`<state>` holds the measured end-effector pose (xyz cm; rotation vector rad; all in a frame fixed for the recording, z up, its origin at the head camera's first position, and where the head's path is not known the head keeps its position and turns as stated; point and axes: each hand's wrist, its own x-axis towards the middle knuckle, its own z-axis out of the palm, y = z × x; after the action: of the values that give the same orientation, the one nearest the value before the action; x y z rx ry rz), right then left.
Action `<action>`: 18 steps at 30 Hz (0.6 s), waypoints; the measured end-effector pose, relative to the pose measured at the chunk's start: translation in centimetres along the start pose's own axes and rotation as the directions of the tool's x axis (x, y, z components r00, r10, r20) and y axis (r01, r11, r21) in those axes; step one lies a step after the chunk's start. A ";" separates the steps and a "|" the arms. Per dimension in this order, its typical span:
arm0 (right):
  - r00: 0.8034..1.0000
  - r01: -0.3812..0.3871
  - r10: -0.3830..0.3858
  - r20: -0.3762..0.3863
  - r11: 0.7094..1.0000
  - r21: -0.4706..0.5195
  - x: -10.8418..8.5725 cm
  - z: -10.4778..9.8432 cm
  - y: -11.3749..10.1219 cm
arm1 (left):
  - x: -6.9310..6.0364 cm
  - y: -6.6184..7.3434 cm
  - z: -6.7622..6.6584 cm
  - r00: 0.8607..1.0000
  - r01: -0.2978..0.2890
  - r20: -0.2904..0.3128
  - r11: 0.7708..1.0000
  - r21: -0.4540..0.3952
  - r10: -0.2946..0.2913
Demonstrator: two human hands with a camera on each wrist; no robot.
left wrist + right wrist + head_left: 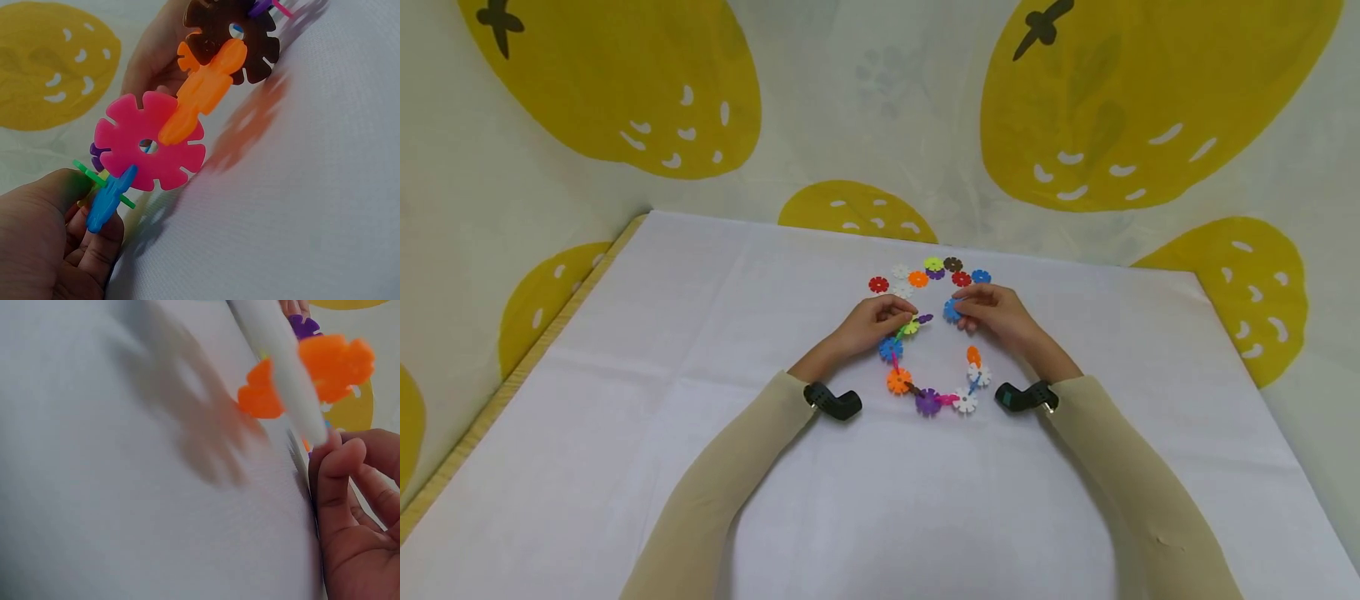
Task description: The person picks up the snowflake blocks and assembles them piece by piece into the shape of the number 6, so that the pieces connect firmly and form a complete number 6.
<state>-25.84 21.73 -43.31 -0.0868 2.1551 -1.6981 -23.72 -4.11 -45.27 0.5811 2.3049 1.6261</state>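
A chain of notched flower-shaped interlocking discs, with orange [898, 381], purple [928, 402] and white [965, 401] ones among them, curves in an open ring on the table. My left hand [868, 325] pinches its left end at a yellow-green disc [911, 327], beyond which a purple disc [925, 318] sticks out. In the left wrist view, green, blue and pink [150, 140] discs slot together near those fingers. A separate blue disc [952, 310] is pinched in my right hand [1000, 315], across a gap from the purple disc. An orange disc [973, 357] forms the chain's other end.
Behind the hands lie loose discs, among them red [878, 284], orange [918, 279], brown [952, 264] and blue [981, 276]. A white cloth [925, 508] covers the table, and a patterned curtain [880, 100] hangs along its back edge.
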 end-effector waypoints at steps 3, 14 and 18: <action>1.000 -0.006 0.004 0.031 0.998 0.056 -0.1 0.2 -0.1 | 0.0 -0.1 0.0 1.000 -0.001 0.001 1.000 -0.003 0.001; 0.995 -0.030 0.022 0.099 0.997 0.078 0.0 1.0 0.0 | 0.1 -0.2 0.0 1.000 -0.019 0.003 1.000 0.007 0.019; 0.993 -0.027 0.019 0.112 0.997 0.066 0.2 1.3 0.1 | 0.1 -0.2 0.0 1.000 -0.019 0.003 1.000 0.012 0.019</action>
<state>-25.54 20.52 -43.66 -0.1345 2.0087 -1.7100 -23.86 -4.10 -45.46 0.6095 2.3153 1.6204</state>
